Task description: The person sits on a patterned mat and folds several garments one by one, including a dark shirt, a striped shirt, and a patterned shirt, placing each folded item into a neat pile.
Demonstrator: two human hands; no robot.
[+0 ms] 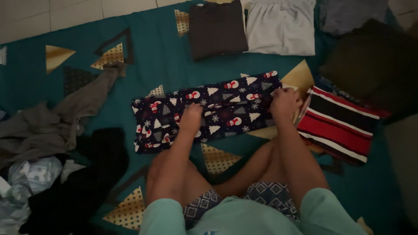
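Two hands work on one dark navy garment (pixel 217 109) printed with snowmen, white trees and snowflakes. It lies folded into a long band across a teal sheet (pixel 148 52) with gold and dark triangles, just in front of the person's crossed legs.

The left hand (pixel 191 118) rests palm-down near the middle of the garment, fingers curled and pressing into the cloth; whether it pinches a fold or only presses cannot be told in the dim light. The right hand (pixel 284 101) sits at the garment's right end, fingers bent and closed over the edge of the fabric. Both forearms reach straight forward from pale green sleeves.

Three folded pieces lie in a row beyond the garment: a dark brown one (pixel 217 29), a light grey one (pixel 281 27) touching it, and a blue-grey one (pixel 350 14) further right. One folded red, black and white striped piece (pixel 339 125) lies just beside the right hand. One large dark cushion-like shape (pixel 370 65) sits behind it.

On the left is a loose heap: a grey garment (pixel 56 117) stretched out, a black one (pixel 87 174) below it, and a pale printed one (pixel 32 174) at the edge. White floor tiles (pixel 56 15) show beyond the sheet.
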